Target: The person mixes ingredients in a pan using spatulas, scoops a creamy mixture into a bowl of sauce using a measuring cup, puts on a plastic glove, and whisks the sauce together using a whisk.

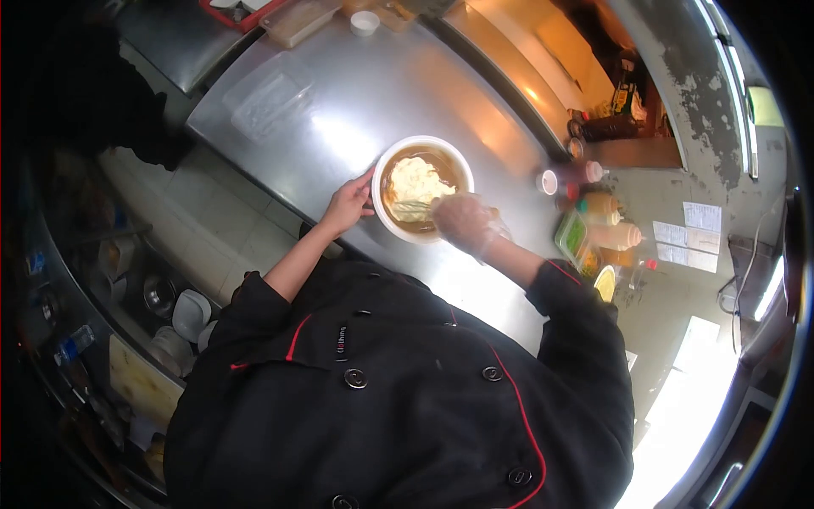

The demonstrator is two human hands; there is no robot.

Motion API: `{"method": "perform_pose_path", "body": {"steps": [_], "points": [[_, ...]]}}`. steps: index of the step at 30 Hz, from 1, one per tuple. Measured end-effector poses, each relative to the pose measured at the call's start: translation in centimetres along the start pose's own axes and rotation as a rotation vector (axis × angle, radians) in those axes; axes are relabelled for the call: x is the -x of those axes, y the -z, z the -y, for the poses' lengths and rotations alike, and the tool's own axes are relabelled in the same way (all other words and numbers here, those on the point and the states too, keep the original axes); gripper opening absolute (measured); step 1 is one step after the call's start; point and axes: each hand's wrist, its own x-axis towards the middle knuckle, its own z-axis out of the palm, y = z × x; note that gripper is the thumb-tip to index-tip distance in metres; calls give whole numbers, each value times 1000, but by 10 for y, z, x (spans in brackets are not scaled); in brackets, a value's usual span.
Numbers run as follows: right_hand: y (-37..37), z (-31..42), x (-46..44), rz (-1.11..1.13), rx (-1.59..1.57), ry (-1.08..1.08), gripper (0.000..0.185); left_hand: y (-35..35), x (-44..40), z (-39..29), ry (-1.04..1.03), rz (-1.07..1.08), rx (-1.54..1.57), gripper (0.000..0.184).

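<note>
A white round bowl [467,161] with brown liquid and a pale yellow, fluffy mass [417,180] in it stands on the steel table [280,161]. My left hand [346,206] is bare and rests against the bowl's left side, its fingers at the outer wall. My right hand [462,222], in a clear plastic glove, is over the bowl's lower right rim. Its fingers are closed and somewhat blurred, and greenish strands [410,206] show beside them over the bowl. I cannot make out what these strands are.
Sauce bottles [615,236], a container of chopped greens [571,232] and a small white cup [547,181] are at the right. Toward the back stand a plastic tray [298,21] and another white cup [365,23]. A person in dark clothing [102,85] is at upper left.
</note>
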Motion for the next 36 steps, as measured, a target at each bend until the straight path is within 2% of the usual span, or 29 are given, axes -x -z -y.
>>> {"method": "perform_pose_path", "body": {"steps": [2,3,6,7,8,10,13,14,16,18,19,22,23,26,27,30,31,32,34,36], "points": [[-13,-8,-20,-89,95,141,15,-2,1,-1,21,-8,1,42],[-21,-17,-29,-124,53,58,14,-2,2,-2,28,-16,3,42],[-19,-19,-16,26,-85,-130,15,-5,5,-4,20,-43,-39,43],[-28,-10,-10,75,-6,-158,15,-6,4,-3,-14,-62,-63,45],[-2,2,7,81,-81,-110,16,-7,3,1,-46,-79,-87,46],[-17,-10,-1,106,-45,-13,17,-11,3,4,-93,-113,-148,50],[-23,-19,-2,-47,-217,-143,17,-17,3,2,-145,-150,-222,57],[-19,-5,4,14,-176,-162,18,-19,3,4,-162,-156,-223,60],[-19,-2,10,111,-151,-53,20,-19,6,2,-167,-155,-249,64],[-39,-28,-7,148,-206,-206,21,-21,10,-2,-144,-145,-276,68],[-32,-31,-13,68,-286,-249,21,-21,10,-1,-163,-149,-279,69],[-27,-8,-7,-122,-246,-154,23,-21,8,3,-185,-138,-266,73],[-27,1,-5,51,-169,-130,22,-20,8,2,-174,-125,-255,73],[-53,-27,-8,76,-141,-119,19,-14,10,-8,-149,-104,-261,74],[-51,-42,-18,207,-157,-172,25,-13,10,-9,-147,-98,-248,74],[-24,-27,-20,24,-164,-123,26,-16,9,5,-157,-87,-192,74],[-28,-14,-18,41,-148,-98,27,-15,9,5,-150,-82,-183,74],[-28,-4,-23,257,-136,-118,27,-12,6,3,-147,-80,-180,74],[-28,-14,-5,216,-149,-78,27,-8,4,1,-151,-68,-191,75],[-50,-55,-17,232,-146,-71,27,-10,6,1,-141,-67,-198,75]]}}
